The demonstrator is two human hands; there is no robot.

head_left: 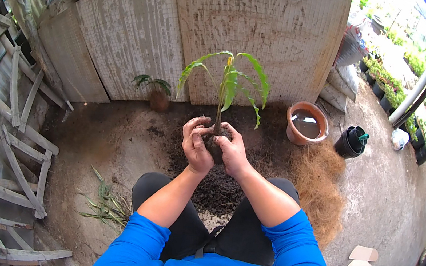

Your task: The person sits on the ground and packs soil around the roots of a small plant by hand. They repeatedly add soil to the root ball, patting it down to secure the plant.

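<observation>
A leafy green plant stands upright between my hands, its long leaves arching outward from a dark stem. My left hand is wrapped round the left side of its soil-covered root ball. From the other side my right hand presses on the same root ball, fingers curled behind it. Soil smears the fingers of both hands. Below them, between my knees, lies a heap of dark loose soil.
Right of the soil are a terracotta pot with liquid inside, brown coconut fibre and black pots. A small potted plant stands by the wall panels. Cut leaves lie left, near a wooden frame.
</observation>
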